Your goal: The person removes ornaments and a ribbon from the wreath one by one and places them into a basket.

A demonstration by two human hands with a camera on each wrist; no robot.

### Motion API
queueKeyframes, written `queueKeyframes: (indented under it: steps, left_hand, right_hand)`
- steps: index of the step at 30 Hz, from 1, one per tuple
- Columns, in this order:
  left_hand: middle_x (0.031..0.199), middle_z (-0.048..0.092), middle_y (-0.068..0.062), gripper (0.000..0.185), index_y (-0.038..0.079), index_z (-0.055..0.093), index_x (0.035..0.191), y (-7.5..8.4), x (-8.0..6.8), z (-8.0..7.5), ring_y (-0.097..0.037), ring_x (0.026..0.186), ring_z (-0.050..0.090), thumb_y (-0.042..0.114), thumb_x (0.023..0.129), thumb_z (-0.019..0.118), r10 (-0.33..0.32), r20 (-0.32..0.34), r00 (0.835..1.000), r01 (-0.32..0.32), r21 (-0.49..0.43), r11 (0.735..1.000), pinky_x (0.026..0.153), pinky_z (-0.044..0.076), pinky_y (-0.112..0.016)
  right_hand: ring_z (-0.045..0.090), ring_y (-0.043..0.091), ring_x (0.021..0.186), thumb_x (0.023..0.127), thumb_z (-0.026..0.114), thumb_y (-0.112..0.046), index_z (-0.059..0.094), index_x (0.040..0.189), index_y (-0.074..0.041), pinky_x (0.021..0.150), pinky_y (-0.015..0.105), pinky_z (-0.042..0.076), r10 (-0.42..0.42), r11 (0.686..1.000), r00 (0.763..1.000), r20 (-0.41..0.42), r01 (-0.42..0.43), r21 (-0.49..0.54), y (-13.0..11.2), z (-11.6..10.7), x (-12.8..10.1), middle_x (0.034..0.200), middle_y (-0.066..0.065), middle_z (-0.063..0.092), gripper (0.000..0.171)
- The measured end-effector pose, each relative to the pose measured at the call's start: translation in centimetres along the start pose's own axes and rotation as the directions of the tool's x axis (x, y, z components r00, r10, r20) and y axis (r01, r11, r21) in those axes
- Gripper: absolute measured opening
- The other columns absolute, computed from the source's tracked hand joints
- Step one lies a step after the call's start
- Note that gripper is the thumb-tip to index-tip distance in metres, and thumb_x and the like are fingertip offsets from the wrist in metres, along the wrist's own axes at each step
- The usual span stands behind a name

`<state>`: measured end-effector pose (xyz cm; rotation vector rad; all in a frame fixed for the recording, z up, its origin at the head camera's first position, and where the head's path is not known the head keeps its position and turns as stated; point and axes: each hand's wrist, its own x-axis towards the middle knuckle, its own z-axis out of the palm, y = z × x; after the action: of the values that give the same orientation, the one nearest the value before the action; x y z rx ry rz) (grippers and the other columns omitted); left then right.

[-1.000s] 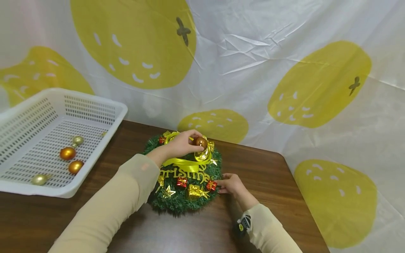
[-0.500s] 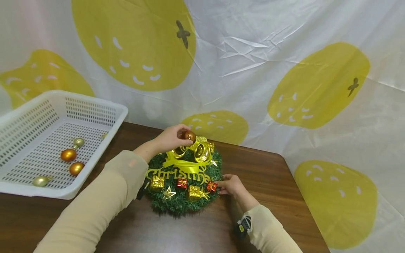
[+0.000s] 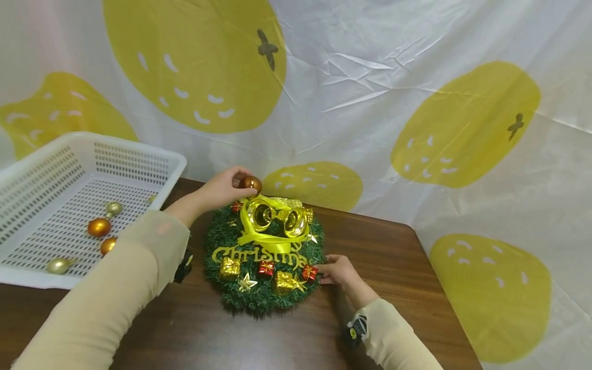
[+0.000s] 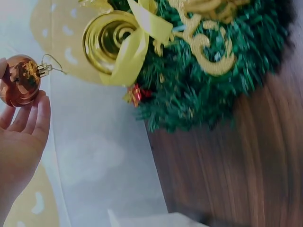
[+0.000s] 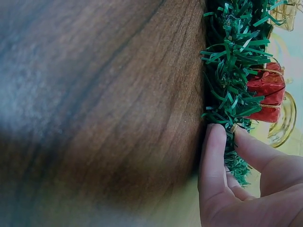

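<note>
Since the earlier frame, left hand [image 3: 221, 189] had lifted the shiny copper-brown bauble [image 3: 251, 183] off the round green tinsel Christmas wreath [image 3: 263, 295], toward the dark wooden table's [image 3: 393, 257] far edge; fingertips pinched it, hook-cap free; right hand [image 3: 339, 270] gripped the wreath's right rim between thumb and fingers, apparently steadying it; white perforated plastic basket [image 3: 139, 154] sat at the left edge.

1 wreath [image 3: 263, 257], 1 basket [image 3: 139, 154], approx 5 baubles [image 3: 99, 227].
</note>
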<state>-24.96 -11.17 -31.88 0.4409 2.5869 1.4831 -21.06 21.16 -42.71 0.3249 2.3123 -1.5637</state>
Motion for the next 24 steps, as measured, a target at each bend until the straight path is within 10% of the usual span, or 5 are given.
queueKeyframes:
  steps: [24]
  left_hand:
    - [0.129, 0.042, -0.027, 0.058, -0.002, 0.037, 0.134, -2.2, -4.1, -8.8, -0.039, 0.116, 0.044, 0.033, 0.092, 0.057, -0.039, -0.184, 0.982, 0.065, 0.136, 0.989, 0.089, 0.043, -0.051]
  right_hand:
    - [0.052, 0.007, 0.049, 0.085, 0.062, 0.003, 0.035, 0.133, 0.017, 0.049, 0.021, 0.053, -0.005, 1.000, 1.000, 0.015, 0.004, 0.009, 0.0, 0.0, 0.1, 0.062, 0.003, 0.049, 0.057]
